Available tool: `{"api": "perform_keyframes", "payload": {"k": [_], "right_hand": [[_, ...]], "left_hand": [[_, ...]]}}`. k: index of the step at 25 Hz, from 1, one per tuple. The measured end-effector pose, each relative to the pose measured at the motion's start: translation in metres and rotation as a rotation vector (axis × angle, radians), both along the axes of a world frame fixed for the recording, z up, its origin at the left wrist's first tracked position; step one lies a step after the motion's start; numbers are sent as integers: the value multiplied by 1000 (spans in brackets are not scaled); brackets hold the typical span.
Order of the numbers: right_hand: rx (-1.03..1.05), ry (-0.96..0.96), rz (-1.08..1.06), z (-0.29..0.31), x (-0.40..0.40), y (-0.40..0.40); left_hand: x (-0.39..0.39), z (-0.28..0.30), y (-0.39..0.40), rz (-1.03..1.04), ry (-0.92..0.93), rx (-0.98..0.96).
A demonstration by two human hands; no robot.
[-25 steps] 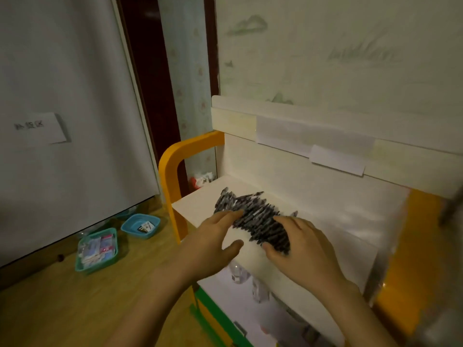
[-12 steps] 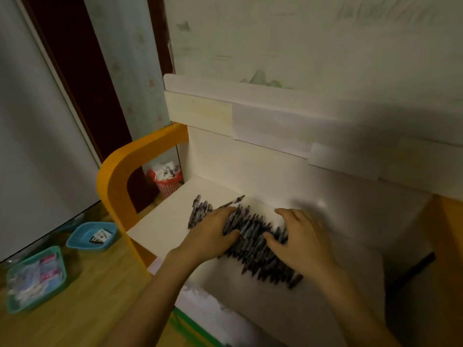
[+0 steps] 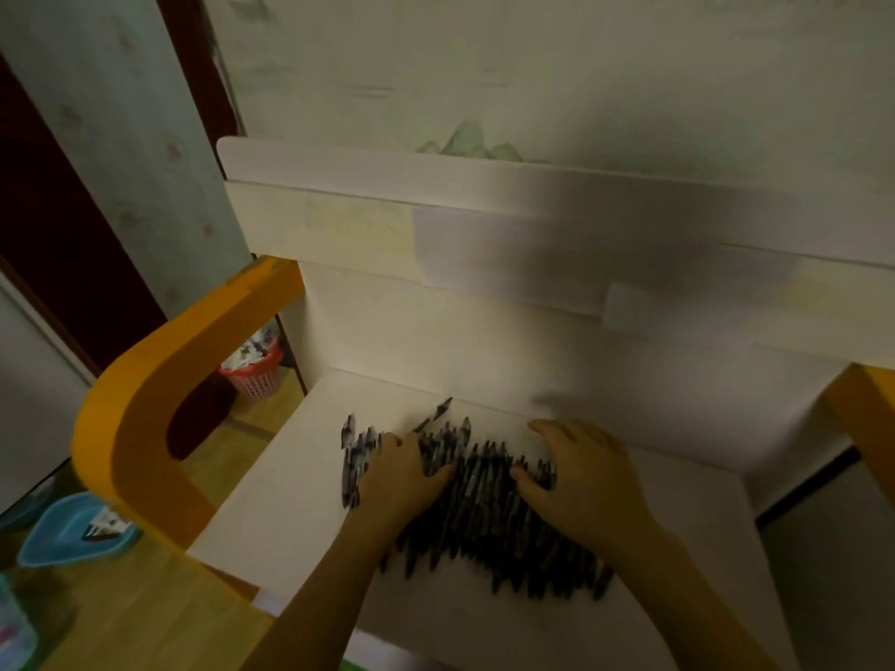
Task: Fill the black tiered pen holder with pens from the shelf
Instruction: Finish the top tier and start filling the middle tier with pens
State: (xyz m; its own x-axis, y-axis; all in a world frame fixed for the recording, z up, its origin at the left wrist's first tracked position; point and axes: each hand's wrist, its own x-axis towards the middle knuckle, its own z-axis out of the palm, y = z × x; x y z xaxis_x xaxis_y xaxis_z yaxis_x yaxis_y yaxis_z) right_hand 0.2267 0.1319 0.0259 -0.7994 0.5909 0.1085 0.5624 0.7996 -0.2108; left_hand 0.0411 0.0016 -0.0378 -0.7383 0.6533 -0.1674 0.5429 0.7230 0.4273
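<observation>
Both hands, left [image 3: 404, 469] and right [image 3: 583, 481], rest fingers-spread on the pens [image 3: 489, 520], probably light, slick, roll-prone; gather mid-barrel.

Two hands [image 3: 402, 477], dozens of pens [image 3: 489, 520]

Both bare forearms are reaching forward and inward from the lower edge of the view, wrists roughly level. The left hand [image 3: 404, 469] is lying palm down, its fingers slightly bent and its thumb spreading toward the right. The right hand [image 3: 581, 477] is lying palm down just beside it, fingers loosely curving and thumb pointing left.
</observation>
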Motion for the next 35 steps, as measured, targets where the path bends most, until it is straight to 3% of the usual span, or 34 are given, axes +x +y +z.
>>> {"api": "perform_keyframes", "payload": {"k": [10, 17, 35], "right_hand": [[-10, -18, -21, -6, -17, -2], [16, -39, -52, -7, -13, 2], [5, -50, -9, -10, -13, -2]], "left_hand": [[-22, 0, 10, 47, -288, 112], [-26, 6, 13, 30, -202, -22], [-17, -9, 12, -69, -225, -1]]}}
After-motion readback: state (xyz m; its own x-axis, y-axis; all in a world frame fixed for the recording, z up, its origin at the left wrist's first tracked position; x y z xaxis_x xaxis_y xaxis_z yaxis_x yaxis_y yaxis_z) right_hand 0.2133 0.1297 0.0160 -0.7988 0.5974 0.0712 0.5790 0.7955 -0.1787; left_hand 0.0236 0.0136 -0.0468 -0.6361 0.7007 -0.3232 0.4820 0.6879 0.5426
